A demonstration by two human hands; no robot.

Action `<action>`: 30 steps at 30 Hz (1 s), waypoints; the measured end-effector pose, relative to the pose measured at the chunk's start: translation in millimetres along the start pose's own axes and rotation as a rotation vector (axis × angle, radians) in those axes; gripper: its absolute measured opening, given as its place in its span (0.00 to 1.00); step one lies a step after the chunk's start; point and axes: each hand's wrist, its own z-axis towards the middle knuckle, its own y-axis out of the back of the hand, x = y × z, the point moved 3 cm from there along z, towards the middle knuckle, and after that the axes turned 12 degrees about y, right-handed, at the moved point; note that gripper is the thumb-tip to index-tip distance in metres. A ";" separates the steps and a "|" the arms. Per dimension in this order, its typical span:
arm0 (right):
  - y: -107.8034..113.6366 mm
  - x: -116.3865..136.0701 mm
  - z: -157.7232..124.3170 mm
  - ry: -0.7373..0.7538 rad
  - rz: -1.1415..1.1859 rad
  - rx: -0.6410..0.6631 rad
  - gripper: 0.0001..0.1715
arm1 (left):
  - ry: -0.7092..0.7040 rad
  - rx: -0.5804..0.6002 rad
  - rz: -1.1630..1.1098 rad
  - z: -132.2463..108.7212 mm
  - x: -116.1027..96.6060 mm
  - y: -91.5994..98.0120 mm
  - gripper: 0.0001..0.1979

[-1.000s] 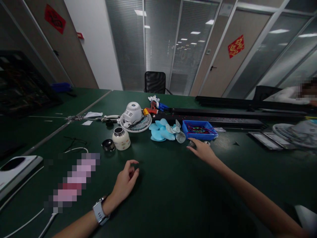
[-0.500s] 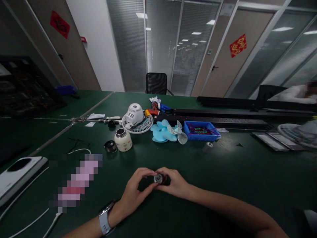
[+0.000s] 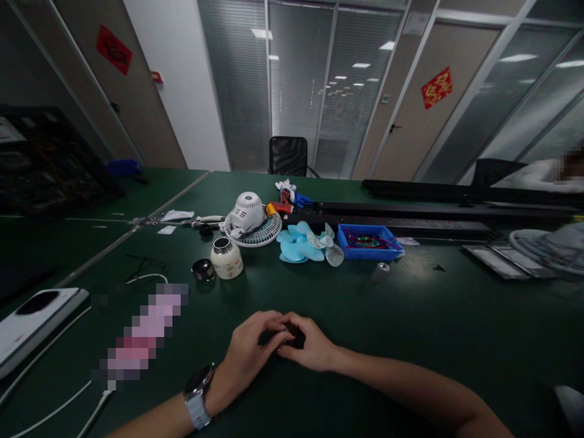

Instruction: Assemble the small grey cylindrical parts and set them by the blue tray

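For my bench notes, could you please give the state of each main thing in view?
Left hand: curled inward.
Right hand: curled, meeting the left.
Small part: between the hands, mostly hidden.
Cream jar: upright, uncapped.
Blue tray: open, holding wires.
Blue fan blades: lying detached.
White fan: lying on its grille.

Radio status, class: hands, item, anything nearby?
Left hand, right hand: fingertips together. Small item between them: mostly hidden, unidentifiable. Cream jar: beyond left hand, not touching.

A black chair (image 3: 288, 156) (mesh-backed) stands behind the green table (image 3: 410, 316).
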 end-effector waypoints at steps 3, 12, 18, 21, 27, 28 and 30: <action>4.0 2.0 -3.8 -0.018 0.005 0.004 0.22 | -0.011 -0.051 0.041 -1.6 1.2 6.7 0.09; 29.6 0.8 -22.0 -0.115 -0.091 -0.101 0.22 | 0.176 0.054 0.022 1.3 45.3 15.6 0.19; 55.9 0.3 -27.0 -0.116 -0.257 -0.176 0.20 | 0.218 0.182 0.106 1.1 51.5 11.2 0.29; 92.3 -12.2 -32.4 -0.125 -0.444 -0.348 0.20 | 0.254 0.207 0.057 0.9 48.9 12.6 0.28; 175.2 -52.0 -41.7 -0.233 -0.696 -0.645 0.29 | 0.300 0.152 -0.020 3.6 44.8 16.2 0.15; 183.3 -56.3 -42.6 -0.244 -0.712 -0.658 0.30 | 0.305 0.147 -0.022 3.8 44.4 16.8 0.14; 191.0 -58.9 -44.4 -0.250 -0.756 -0.662 0.30 | 0.318 0.139 -0.033 3.8 44.4 18.2 0.13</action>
